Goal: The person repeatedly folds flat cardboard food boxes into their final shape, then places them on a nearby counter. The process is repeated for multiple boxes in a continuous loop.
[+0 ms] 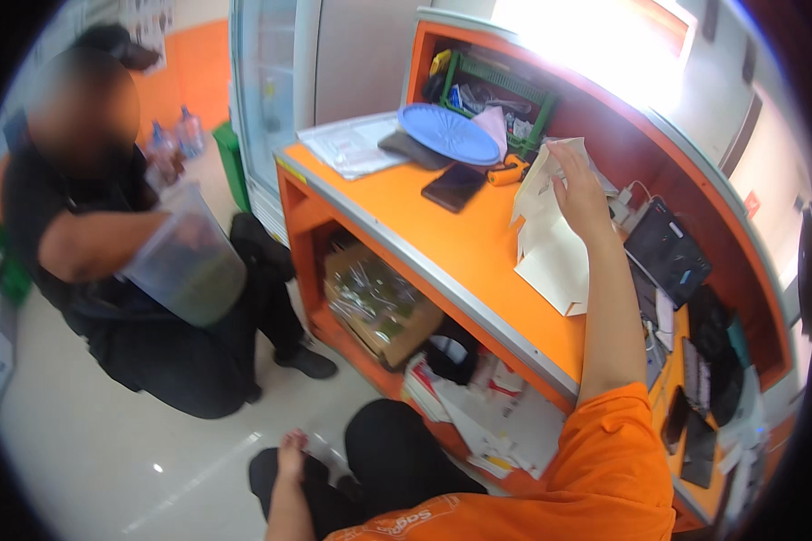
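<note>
My right hand (577,196) is on a cream-white die-cut cardboard sheet (548,250) over the desk. Its fingers hold the upper part, the thumb set apart on the near face. Folds and notched flaps show along the sheet's lower and left edges. Down at my knee in dark trousers rests my left hand (292,452), small in view and with nothing visible in it. How far its fingers are closed is not clear. To the left of the sheet, on the orange desk top (440,250), lie a dark smartphone (454,186) and an orange-and-black handheld device (508,170).
A crouching person (108,270) at left reaches into a translucent plastic bin (196,264) with green contents. A blue round lid (448,134), papers (352,145) and a green basket (501,74) occupy the desk's back. An open carton (379,304) sits beneath. A tablet (668,251) stands right.
</note>
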`<state>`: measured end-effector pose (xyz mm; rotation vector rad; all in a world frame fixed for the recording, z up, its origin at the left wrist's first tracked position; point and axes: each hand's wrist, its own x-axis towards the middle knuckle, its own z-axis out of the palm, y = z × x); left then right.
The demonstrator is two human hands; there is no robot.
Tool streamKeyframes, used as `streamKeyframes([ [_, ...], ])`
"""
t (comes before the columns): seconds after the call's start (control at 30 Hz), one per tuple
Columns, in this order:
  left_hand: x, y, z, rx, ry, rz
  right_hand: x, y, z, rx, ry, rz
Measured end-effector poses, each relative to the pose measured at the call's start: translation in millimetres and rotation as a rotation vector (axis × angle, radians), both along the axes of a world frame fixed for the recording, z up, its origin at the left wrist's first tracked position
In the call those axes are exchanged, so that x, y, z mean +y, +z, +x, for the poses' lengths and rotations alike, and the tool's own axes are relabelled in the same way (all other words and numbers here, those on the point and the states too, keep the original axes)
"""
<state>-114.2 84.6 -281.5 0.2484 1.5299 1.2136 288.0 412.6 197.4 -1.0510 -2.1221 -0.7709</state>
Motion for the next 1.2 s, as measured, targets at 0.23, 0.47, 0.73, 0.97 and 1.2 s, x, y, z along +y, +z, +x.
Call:
streamKeyframes([
  [0.23,-18.7,-16.5,2.3,0.489,-0.275,0.039,-14.0,13.9,19.3,0.102,-0.03,-0.118],
  [0.47,-27.4,-1.2,28.9,0.588,-0.435,0.012,-9.9,38.3,63.4,0.408,0.028,0.069],
  [0.73,-64.8,10.0,10.6,0.394,-0.371,0.002,-71.4,76.8,-14.2,0.451,0.172,0.901],
  [0.97,-65.7,156.4,46.2,0.073,-0.154,0.359,-215.6,33.9,-117.1,0.212,0.603,0.654],
  [1.2,-102.6,280.3,69.3,0.319,-0.527,0.66,-280.9,-49.4,-172.2,-0.012,1.018,0.186],
])
